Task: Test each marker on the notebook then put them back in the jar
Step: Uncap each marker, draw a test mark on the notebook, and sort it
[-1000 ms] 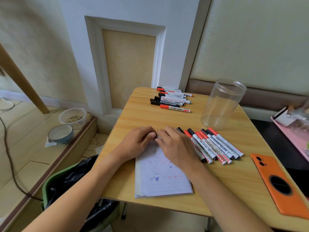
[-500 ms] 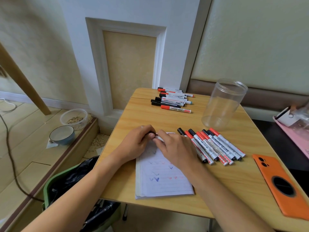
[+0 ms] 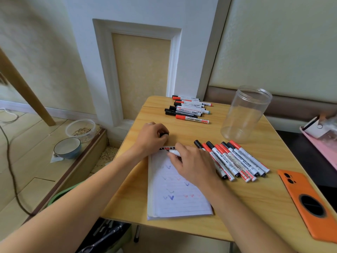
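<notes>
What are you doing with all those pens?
A person is testing markers on a notebook. The right hand holds an uncapped marker at the top of the page, and the left hand grips its black cap. The page already has blue and red ticks. One row of markers lies beside the notebook, another group sits at the far edge, and the clear jar holds no markers.

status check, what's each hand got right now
Left hand grips black cap. Right hand holds uncapped white marker over lined paper notebook. Clear plastic jar empty.
</notes>
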